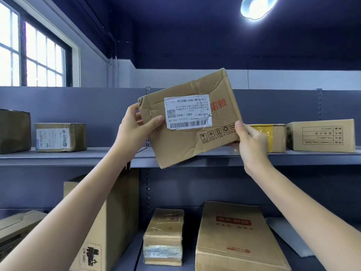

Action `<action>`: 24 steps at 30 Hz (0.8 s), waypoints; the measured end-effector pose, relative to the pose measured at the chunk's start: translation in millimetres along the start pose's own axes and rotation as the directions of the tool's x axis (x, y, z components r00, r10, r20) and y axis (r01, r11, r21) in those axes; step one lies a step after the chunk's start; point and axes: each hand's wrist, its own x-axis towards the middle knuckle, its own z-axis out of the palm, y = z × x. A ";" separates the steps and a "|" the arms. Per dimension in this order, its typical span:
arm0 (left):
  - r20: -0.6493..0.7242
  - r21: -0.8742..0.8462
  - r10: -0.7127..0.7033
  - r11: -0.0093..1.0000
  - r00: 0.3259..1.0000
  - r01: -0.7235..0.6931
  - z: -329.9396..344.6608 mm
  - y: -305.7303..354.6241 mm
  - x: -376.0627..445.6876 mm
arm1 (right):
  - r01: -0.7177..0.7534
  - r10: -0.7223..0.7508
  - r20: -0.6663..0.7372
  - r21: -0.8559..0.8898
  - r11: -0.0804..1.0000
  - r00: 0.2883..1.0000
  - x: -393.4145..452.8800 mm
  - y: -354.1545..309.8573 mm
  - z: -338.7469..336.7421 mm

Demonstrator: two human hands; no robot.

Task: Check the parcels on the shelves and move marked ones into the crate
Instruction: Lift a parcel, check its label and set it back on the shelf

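Head view shows the left hand [134, 128] and right hand [251, 142] with fingers closed on opposite edges of a creased parcel [192, 122] held tilted before the upper shelf [78, 155], so turning it slowly should expose any mark.
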 end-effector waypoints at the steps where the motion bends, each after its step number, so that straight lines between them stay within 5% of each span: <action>1: 0.005 -0.038 -0.004 0.999 1.000 0.004 -1.2 1.8 0.4 | 0.003 -0.003 -0.007 -0.009 1.000 1.000 1.9 -2.9 -0.1; 9: 0.232 0.028 -0.031 0.999 0.972 0.026 -19.7 16.1 7.2 | 0.161 -0.165 -0.004 -0.179 0.971 0.986 27.9 -34.5 -9.6; 13: 0.398 0.051 -0.022 0.999 0.917 0.002 -23.8 17.0 8.6 | 0.310 -0.297 0.090 -0.281 0.908 0.951 39.7 -56.1 -13.9; 24: 0.665 0.002 -0.031 0.999 0.747 0.040 -31.9 9.0 3.8 | 0.423 -0.353 0.257 -0.314 0.850 0.899 38.0 -76.7 -11.3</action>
